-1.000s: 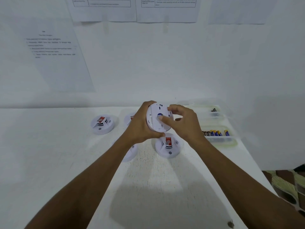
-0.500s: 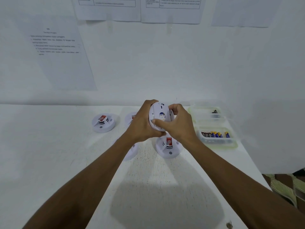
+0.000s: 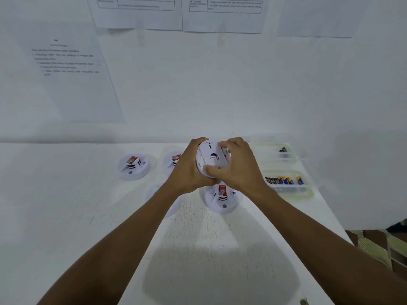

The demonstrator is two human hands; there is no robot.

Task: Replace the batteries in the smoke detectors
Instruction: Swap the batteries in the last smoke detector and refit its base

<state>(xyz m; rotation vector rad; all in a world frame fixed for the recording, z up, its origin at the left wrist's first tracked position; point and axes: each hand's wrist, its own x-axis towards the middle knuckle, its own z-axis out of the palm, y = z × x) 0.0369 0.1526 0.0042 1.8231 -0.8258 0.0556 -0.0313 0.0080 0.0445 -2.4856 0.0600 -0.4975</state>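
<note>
Both hands hold one white smoke detector [image 3: 210,158] on edge above the table, its back side with a round blue label turned toward me. My left hand [image 3: 187,170] grips its left rim from behind. My right hand [image 3: 237,168] wraps the right rim, thumb across the lower back, fingers curled over the top. Other white detectors with red stickers lie on the table: one [image 3: 133,166] at the left, one [image 3: 174,160] partly behind my left hand, one [image 3: 221,200] just below the hands, and one [image 3: 163,201] mostly hidden under my left forearm.
At the right stand two clear trays: the near tray [image 3: 288,190] holds a row of several batteries [image 3: 283,180], the far tray [image 3: 275,148] holds a small dark item [image 3: 283,149]. Papers hang on the white wall behind. The table's right edge runs diagonally at lower right.
My right hand has closed further over the detector's top and right rim, covering more of its back. The detector stays held at about the same place.
</note>
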